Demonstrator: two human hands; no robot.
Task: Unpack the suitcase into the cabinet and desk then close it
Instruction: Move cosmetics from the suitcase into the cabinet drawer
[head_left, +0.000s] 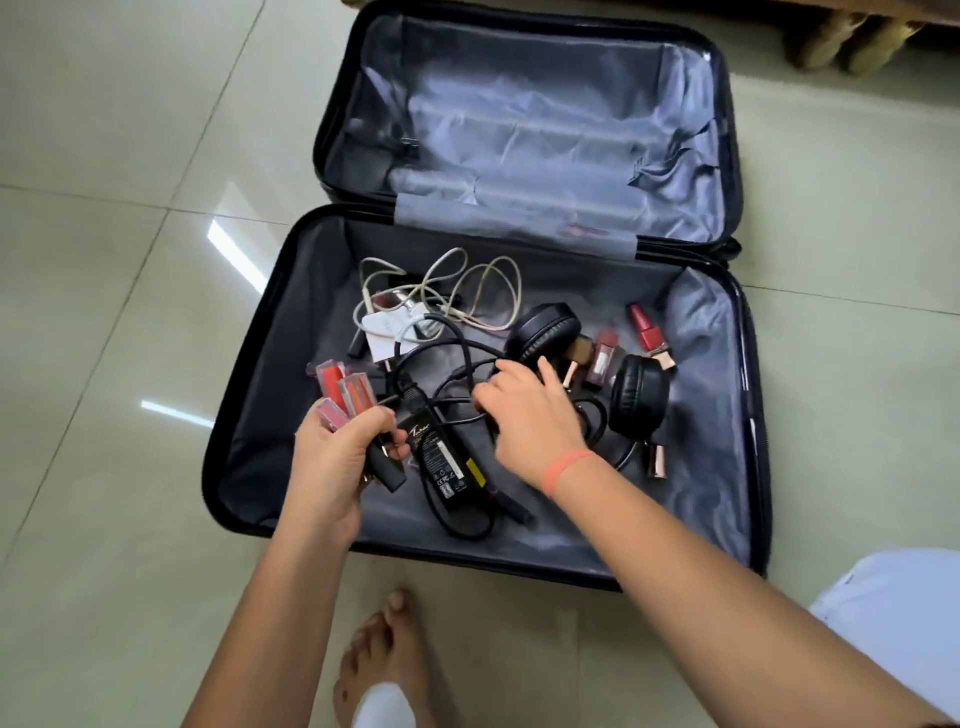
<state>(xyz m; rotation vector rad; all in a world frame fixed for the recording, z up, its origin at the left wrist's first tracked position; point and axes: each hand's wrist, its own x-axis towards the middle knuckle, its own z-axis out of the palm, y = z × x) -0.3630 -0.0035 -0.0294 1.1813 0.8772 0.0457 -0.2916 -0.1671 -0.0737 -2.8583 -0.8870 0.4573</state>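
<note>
An open suitcase (291, 332) lies flat on a tiled floor (104, 260); its far half, at twelve o'clock, is empty. The near half holds cables (488, 283), a charger (447, 460), headphones (639, 395) and lipsticks (647, 332). The left hand (332, 457), at eight o'clock, grips several lip glosses (343, 392). The right hand (530, 421) reaches among the cords; whether it grips anything cannot be told. Unpacking looks partway done; closing remains.

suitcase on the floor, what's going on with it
A person is crouched over an open suitcase on a tiled floor, taking things out. The left hand grips a bunch of lip gloss tubes. The right hand reaches into the tangle of black cables beside the headphones. A power adapter, a white cable and a few lipsticks lie in the near half; the far half looks empty.
</note>
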